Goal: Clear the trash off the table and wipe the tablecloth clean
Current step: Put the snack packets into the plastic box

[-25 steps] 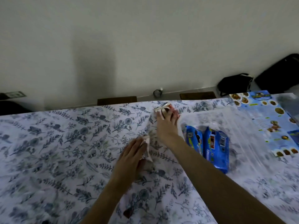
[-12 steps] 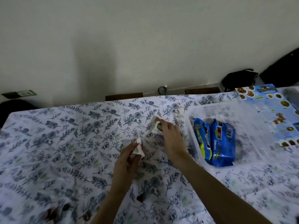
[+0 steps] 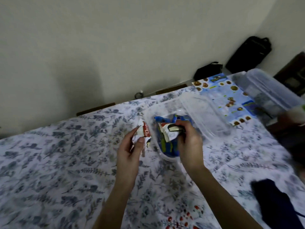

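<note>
Head camera: a person's two bare hands are raised above a table draped in a white tablecloth (image 3: 57, 162) printed with blue-grey leaves and flowers. The left hand (image 3: 130, 154) has its thumb and fingers pinched shut on a crumpled white-and-red snack wrapper (image 3: 142, 133), held over the cloth just beside the rim of a clear plastic container (image 3: 194, 113). The right hand (image 3: 189, 142) has its fingers curled closed around a second crumpled wrapper (image 3: 168, 131) (white, with a picture of a dark sandwich biscuit), held over the near end of that container. Inside the container lie blue snack packets (image 3: 168, 146), partly hidden by the right hand and its wrapper. Beyond the container, at the table's far right, a blue printed sheet (image 3: 222, 90) with pictures of brown food lies flat, and a second clear plastic box (image 3: 267, 90) stands at its right edge, blurred. A dark blue cloth (image 3: 277, 205) lies on the tablecloth near the right forearm. Small red specks (image 3: 184, 215) mark the cloth at the bottom edge; what they are cannot be told. Two black bags (image 3: 208, 70) sit on the floor by the pale wall behind the table.
</note>
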`<state>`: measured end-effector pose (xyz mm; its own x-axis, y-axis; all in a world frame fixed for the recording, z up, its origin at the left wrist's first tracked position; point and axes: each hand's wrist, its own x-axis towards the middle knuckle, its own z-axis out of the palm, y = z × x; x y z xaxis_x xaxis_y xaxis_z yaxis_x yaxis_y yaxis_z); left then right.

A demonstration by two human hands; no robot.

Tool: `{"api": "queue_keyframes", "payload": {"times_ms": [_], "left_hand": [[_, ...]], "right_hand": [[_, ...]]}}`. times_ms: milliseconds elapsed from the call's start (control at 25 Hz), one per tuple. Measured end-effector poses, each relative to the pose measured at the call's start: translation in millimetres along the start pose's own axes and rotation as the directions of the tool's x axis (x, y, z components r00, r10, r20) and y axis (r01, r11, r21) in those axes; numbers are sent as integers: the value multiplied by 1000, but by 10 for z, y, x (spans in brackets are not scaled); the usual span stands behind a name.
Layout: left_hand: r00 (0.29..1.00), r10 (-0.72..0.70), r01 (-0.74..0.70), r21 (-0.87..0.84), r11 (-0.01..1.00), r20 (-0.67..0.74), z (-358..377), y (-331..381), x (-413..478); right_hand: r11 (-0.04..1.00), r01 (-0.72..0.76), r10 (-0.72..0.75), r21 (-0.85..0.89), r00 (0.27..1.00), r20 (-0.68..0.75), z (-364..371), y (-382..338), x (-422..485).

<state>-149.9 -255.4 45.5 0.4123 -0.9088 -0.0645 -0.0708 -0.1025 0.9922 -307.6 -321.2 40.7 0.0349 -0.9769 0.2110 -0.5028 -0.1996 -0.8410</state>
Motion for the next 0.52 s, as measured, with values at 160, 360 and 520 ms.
{"api": "queue_keyframes", "payload": {"times_ms": [160,360,520], "left_hand": [[951,195,-269,331,905,240,554,-106,179],[868,198,-495,821,283,455,861,-359,327],[862,-142,-479,873,91,487,971,-233,351]], "right_hand": [[909,60,-13,-412,993,116,-145,486,56],[753,143,40,-642,964,262,-238,610,-95],[827,231,-31,-512,929,369,-355,619,-115]]}}
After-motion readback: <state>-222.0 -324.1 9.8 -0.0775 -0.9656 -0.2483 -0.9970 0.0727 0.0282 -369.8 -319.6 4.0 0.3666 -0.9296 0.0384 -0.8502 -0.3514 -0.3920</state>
